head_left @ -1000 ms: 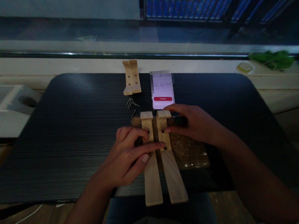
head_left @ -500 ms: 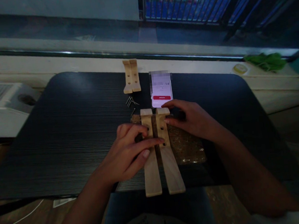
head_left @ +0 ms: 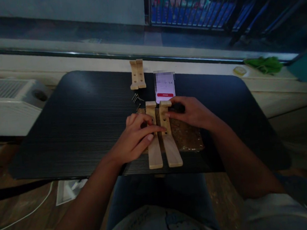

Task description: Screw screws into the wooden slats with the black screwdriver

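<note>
Two pale wooden brackets (head_left: 155, 156) lie side by side, each with a raised block at its far end, screw holes and a flared near end. They rest across a brown slab (head_left: 189, 138) in clear plastic. My left hand (head_left: 132, 136) is on the left bracket, thumb and curled fingers against it. Its index finger stretches over to the lower hole of the right bracket (head_left: 173, 154). With thumb and fingertips, my right hand (head_left: 193, 112) grips the far end of that right bracket. Several screws (head_left: 136, 98) lie beyond my left hand.
Two shorter wooden brackets (head_left: 137, 75) stand together at the dark table's (head_left: 89, 117) far edge. A lit phone (head_left: 164, 87) lies just past the brackets. A radiator (head_left: 9, 102) is at left; green leaves (head_left: 264, 65) and a small round yellow item (head_left: 239, 71) sit on the windowsill.
My view has shifted, so the table and hands appear higher and smaller. Both hands keep the same places on the wooden brackets.
</note>
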### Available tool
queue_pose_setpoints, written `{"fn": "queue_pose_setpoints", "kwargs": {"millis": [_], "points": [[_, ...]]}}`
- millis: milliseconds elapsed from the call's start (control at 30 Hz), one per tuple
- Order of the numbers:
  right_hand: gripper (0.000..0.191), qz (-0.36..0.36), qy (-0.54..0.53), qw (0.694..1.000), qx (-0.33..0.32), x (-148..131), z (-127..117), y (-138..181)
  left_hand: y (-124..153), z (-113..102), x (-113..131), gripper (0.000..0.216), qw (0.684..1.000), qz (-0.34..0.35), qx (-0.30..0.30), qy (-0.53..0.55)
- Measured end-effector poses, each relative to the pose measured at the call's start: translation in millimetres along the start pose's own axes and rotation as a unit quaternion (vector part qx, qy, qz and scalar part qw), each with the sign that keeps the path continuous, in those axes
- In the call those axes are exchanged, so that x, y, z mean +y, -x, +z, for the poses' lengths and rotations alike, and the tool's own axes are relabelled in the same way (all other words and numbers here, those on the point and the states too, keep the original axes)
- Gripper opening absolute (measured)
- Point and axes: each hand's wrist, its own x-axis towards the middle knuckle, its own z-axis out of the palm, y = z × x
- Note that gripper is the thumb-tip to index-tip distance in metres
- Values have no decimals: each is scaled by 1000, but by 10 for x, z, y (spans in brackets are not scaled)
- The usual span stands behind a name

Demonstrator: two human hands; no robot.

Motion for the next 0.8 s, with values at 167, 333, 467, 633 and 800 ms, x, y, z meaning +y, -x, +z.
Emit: {"fn": "queue_pose_setpoints", "kwargs": {"millis": [167, 333, 467, 633, 800], "points": [[30, -25, -27, 999, 13, 65, -2, -2, -1, 26, -28, 48, 1000, 0, 18, 1], [33, -41, -42, 998, 32, 137, 16, -28, -11, 66, -62, 38, 995, -5, 94, 44], [33, -44, -61, 996, 53, 176, 4, -53, -52, 34, -142, 14, 947, -96, 282, 121], [33, -64, -88, 993, 35, 195, -89, -48, -123, -187, -337, 7, 870, -226, 387, 206], [25, -52, -120, 991, 2, 201, -215, -17, -265, -307, -600, 8, 885, -377, 270, 50]]}}
